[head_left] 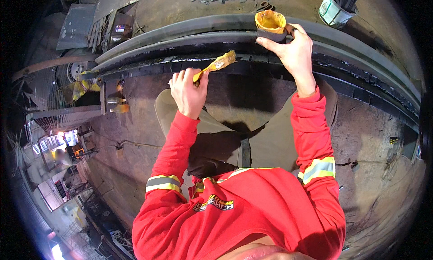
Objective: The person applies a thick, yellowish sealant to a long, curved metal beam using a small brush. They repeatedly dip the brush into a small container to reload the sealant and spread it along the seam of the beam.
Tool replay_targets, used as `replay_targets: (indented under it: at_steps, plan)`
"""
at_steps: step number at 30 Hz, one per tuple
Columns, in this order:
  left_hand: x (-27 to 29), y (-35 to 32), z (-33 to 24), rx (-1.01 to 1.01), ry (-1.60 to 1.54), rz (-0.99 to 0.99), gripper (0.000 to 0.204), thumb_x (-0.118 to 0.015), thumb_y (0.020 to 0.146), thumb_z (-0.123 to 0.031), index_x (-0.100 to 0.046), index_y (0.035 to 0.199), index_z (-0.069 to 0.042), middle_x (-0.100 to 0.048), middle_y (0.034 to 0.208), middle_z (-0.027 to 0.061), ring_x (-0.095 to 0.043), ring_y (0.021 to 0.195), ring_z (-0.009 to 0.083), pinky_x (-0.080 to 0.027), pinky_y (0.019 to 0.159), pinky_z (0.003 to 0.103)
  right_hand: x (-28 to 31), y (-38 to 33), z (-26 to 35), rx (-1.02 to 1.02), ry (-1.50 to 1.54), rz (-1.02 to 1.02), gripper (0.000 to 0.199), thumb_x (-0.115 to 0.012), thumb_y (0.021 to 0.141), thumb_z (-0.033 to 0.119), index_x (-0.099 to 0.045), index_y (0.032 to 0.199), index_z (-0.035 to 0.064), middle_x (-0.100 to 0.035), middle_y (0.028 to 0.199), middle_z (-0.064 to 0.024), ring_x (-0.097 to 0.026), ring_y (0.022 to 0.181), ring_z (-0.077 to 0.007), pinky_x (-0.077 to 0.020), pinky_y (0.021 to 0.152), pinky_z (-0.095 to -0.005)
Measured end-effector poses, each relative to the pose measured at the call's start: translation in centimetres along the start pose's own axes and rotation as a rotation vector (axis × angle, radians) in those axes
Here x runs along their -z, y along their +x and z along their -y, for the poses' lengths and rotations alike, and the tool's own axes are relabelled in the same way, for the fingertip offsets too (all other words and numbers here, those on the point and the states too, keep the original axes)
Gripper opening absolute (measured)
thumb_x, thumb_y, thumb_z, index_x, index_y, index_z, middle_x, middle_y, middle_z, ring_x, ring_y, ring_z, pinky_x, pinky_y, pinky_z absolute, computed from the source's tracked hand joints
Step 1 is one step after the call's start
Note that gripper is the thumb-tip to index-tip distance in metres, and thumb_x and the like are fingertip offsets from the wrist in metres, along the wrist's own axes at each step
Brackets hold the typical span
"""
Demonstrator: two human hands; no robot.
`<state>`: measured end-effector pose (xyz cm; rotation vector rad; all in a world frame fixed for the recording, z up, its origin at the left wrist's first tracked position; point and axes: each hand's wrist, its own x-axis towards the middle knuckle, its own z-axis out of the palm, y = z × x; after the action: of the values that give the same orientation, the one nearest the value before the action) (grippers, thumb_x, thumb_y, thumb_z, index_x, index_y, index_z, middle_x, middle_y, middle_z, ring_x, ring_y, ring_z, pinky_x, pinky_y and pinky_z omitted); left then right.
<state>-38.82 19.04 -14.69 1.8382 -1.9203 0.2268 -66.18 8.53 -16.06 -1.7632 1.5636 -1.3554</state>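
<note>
My left hand (187, 92) is closed around the handle of a thin yellow tool (222, 62). Its wide end is smeared with a yellowish-brown coating and points up and to the right; whether it is a brush or a spatula I cannot tell. To the right, my right hand (297, 52) grips a small dark cup (270, 36) between thumb and fingers. Yellow material coats the cup's inside and rim. Both hands hover around long grey and black metal beams (212, 39), and a gap separates the tool from the cup.
Beyond the beams are scissors (266, 6) and a white bucket (333, 13) full of dark strips. Metal sheets (77, 27) lie at the far left. Bottles (119, 108) stand on the floor left of my knees. A cable (142, 145) crosses the floor.
</note>
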Motion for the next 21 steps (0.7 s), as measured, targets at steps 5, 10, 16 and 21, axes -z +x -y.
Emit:
replay_targets:
  at_steps: [5,10,16,21]
  plan:
    - [1.4,4.7,1.3,0.052,-0.131,0.13,0.02,-0.08,0.084,-0.022,-0.07,0.087,-0.004,-0.071,0.079,0.0134,-0.071,0.073,0.0282,-0.053,0.067,0.035,0.0,0.0,-0.2,-0.009,0.027,-0.008,0.071,-0.095,0.059,0.041,-0.071,0.101,-0.0107,-0.07,0.099,-0.0166,-0.071,0.09,-0.0286,-0.0549,0.084,-0.0366]
    - [1.1,11.1,2.1,-0.156,-0.029,0.495,0.028,-0.077,0.082,-0.034,-0.071,0.085,-0.007,-0.07,0.077,0.0161,-0.07,0.076,0.0353,-0.054,0.067,0.043,0.1,0.1,-0.2,-0.002,0.064,0.0,0.07,-0.095,0.059,0.04,-0.071,0.101,-0.0103,-0.07,0.099,-0.0169,-0.071,0.09,-0.0287,-0.0544,0.085,-0.0367]
    - [0.4,16.6,1.8,-0.513,0.584,0.542,0.021,-0.078,0.071,-0.033,-0.073,0.075,-0.014,-0.071,0.071,0.0089,-0.072,0.072,0.0292,-0.051,0.07,0.046,0.1,0.1,-0.5,-0.001,0.056,-0.015,0.067,-0.095,0.06,0.04,-0.072,0.102,-0.007,-0.07,0.098,-0.017,-0.071,0.091,-0.0285,-0.0542,0.085,-0.0367]
    - [-0.6,16.1,-3.7,-0.753,0.654,0.553,0.003,-0.073,0.067,-0.015,-0.073,0.07,-0.013,-0.069,0.069,0.0117,-0.071,0.074,0.0303,-0.049,0.077,0.044,0.2,0.4,-0.6,-0.019,0.05,-0.005,0.071,-0.095,0.059,0.041,-0.071,0.105,-0.0081,-0.07,0.1,-0.0174,-0.071,0.092,-0.0292,-0.0543,0.086,-0.0369]
